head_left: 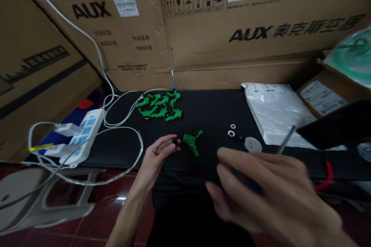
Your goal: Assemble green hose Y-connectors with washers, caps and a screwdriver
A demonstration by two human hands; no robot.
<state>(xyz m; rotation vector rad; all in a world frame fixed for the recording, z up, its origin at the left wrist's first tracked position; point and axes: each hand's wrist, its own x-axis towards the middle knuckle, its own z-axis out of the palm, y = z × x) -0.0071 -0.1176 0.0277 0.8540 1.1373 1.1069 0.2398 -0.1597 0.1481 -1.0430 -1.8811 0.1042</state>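
My left hand [158, 156] is closed, pinching a small black part [174, 141] between thumb and fingers, just left of a green Y-shaped hose splitter [191, 141] lying on the black table. Large and blurred, my right hand [261, 185] is closed in the foreground. A thin metal shaft [286, 140] sticks out behind it, apparently of a screwdriver whose dark handle is mostly hidden in the palm. Whatever lies at its fingertips is too dark to make out. Two white rings [231, 133], a small black piece [239, 139] and a pale round disc [253, 144] lie beyond this hand.
Several green splitters [159, 105] lie grouped at the back of the table. A white power strip [84, 137] with looping cables stands left. Large cartons [199, 54] wall off the back. At right are a plastic-wrapped package [278, 112] and a dark flat screen-like object [336, 125].
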